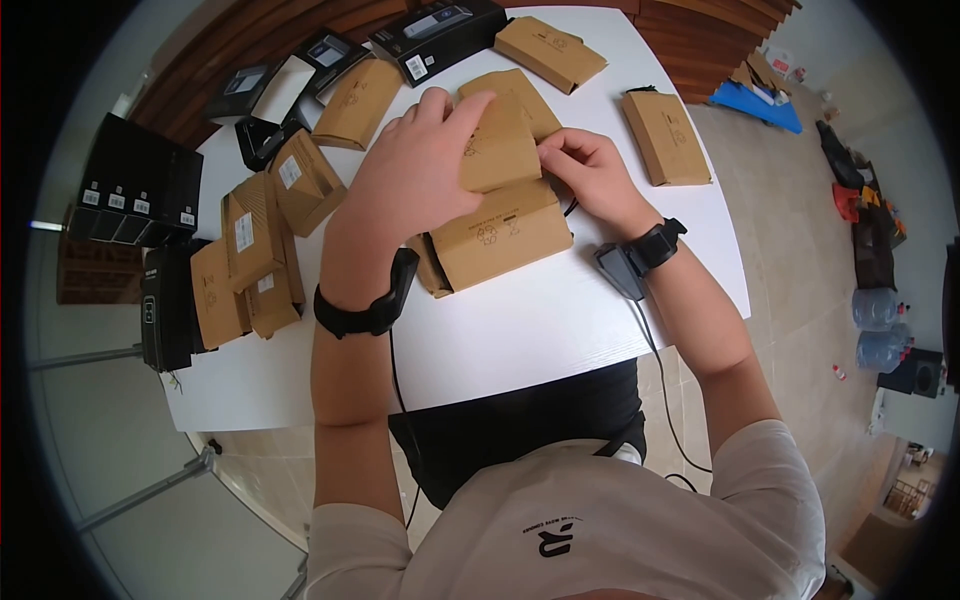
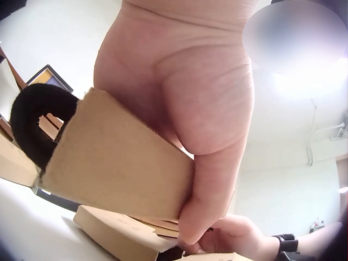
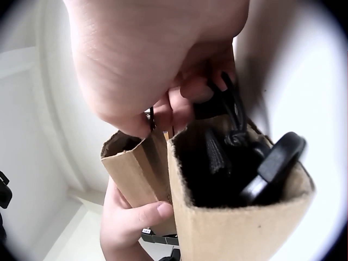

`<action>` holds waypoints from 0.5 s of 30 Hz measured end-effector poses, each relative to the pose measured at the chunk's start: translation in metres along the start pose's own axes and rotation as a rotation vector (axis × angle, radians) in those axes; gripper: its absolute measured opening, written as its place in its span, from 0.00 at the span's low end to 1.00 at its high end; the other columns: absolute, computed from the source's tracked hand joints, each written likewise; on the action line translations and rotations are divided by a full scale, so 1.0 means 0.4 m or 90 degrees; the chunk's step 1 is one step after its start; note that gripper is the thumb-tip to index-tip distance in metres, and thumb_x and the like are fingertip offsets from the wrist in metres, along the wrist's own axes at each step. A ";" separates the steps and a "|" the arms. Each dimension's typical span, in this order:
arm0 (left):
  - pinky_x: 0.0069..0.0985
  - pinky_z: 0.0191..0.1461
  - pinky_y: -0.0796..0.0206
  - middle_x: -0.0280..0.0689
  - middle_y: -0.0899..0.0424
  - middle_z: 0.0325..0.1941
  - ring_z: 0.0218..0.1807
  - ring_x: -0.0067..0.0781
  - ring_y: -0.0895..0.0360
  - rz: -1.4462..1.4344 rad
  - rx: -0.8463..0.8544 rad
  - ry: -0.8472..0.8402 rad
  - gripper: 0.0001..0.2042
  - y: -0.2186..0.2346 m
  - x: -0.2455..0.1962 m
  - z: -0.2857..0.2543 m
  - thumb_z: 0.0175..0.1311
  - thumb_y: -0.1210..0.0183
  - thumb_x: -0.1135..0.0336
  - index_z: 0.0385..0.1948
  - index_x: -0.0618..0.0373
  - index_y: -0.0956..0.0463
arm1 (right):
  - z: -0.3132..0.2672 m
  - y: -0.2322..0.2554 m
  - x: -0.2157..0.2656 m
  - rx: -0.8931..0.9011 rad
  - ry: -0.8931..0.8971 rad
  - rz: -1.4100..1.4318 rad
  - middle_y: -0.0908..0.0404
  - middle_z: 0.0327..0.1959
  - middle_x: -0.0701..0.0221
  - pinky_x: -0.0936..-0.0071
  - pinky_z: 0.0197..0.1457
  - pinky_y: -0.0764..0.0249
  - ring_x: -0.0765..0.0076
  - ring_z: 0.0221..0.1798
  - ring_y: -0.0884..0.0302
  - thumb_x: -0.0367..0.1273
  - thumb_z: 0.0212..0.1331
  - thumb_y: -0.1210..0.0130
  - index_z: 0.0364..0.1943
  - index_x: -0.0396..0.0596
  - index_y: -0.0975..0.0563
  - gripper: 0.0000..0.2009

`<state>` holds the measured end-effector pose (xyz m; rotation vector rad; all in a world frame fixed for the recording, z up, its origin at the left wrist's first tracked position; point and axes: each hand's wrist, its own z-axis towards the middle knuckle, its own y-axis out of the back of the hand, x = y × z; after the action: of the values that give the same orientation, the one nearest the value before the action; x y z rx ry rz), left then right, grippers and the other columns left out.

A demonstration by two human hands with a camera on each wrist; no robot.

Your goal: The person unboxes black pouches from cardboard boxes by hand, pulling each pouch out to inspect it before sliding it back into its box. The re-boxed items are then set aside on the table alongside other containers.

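In the head view my left hand [image 1: 415,165] grips a small brown cardboard box [image 1: 508,152] across its top, thumb on the near side. A black padded loop [image 2: 41,119] sticks out of this box's end in the left wrist view. My right hand [image 1: 592,175] is at the box's right end, fingers curled, pinching a thin black cord [image 3: 234,100]. Just nearer to me lies a second brown box [image 1: 505,240]. Its open end shows black cords and a black plastic clip [image 3: 274,168] in the right wrist view. The right fingertips are partly hidden.
More brown boxes [image 1: 665,140] lie at the right, at the back and in a pile [image 1: 245,240] at the left. Black product boxes [image 1: 435,40] stand along the far edge and left side [image 1: 135,185]. The white table [image 1: 520,355] has its near edge at my body.
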<state>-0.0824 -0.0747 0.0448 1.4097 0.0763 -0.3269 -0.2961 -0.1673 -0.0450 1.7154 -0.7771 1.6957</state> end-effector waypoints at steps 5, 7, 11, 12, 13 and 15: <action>0.35 0.60 0.29 0.42 0.28 0.54 0.55 0.45 0.26 -0.008 0.049 0.067 0.43 0.014 0.004 -0.007 0.41 0.30 0.69 0.68 0.47 0.37 | 0.018 0.018 -0.038 -0.056 0.091 0.092 0.19 0.31 0.76 0.83 0.35 0.32 0.84 0.30 0.29 0.33 0.66 0.44 0.38 0.43 0.20 0.07; 0.35 0.60 0.29 0.42 0.28 0.54 0.56 0.44 0.26 -0.002 0.062 0.086 0.43 0.023 0.008 -0.010 0.41 0.30 0.70 0.68 0.47 0.37 | 0.023 0.028 -0.036 -0.080 0.068 0.138 0.19 0.32 0.75 0.82 0.33 0.33 0.83 0.28 0.30 0.33 0.66 0.45 0.37 0.44 0.20 0.08; 0.35 0.59 0.29 0.41 0.28 0.55 0.56 0.44 0.26 -0.006 0.062 0.116 0.43 0.039 0.005 -0.013 0.41 0.31 0.70 0.68 0.48 0.37 | 0.026 0.032 -0.016 -0.141 0.054 0.270 0.21 0.34 0.74 0.80 0.30 0.33 0.79 0.24 0.31 0.37 0.68 0.47 0.40 0.44 0.24 0.10; 0.34 0.60 0.29 0.40 0.28 0.55 0.56 0.43 0.26 0.000 0.061 0.118 0.43 0.040 0.003 -0.013 0.41 0.31 0.70 0.68 0.48 0.37 | 0.026 0.032 -0.018 -0.143 0.054 0.271 0.21 0.34 0.74 0.80 0.30 0.33 0.79 0.24 0.31 0.37 0.68 0.47 0.40 0.44 0.24 0.10; 0.34 0.60 0.29 0.40 0.28 0.55 0.56 0.43 0.26 0.000 0.062 0.117 0.43 0.038 0.001 -0.012 0.41 0.31 0.70 0.68 0.48 0.37 | 0.027 0.031 -0.021 -0.135 0.045 0.285 0.22 0.35 0.73 0.81 0.29 0.33 0.79 0.23 0.30 0.39 0.68 0.45 0.43 0.44 0.26 0.12; 0.34 0.60 0.29 0.41 0.28 0.55 0.57 0.43 0.26 -0.010 0.069 0.071 0.43 0.034 -0.003 -0.009 0.40 0.31 0.70 0.68 0.49 0.37 | 0.025 0.023 -0.023 -0.127 0.036 0.300 0.22 0.36 0.73 0.81 0.29 0.33 0.78 0.23 0.29 0.40 0.67 0.44 0.45 0.44 0.27 0.14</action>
<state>-0.0795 -0.0692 0.0575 1.5354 0.1630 -0.2687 -0.2967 -0.1812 -0.0542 1.4132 -1.3559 1.8777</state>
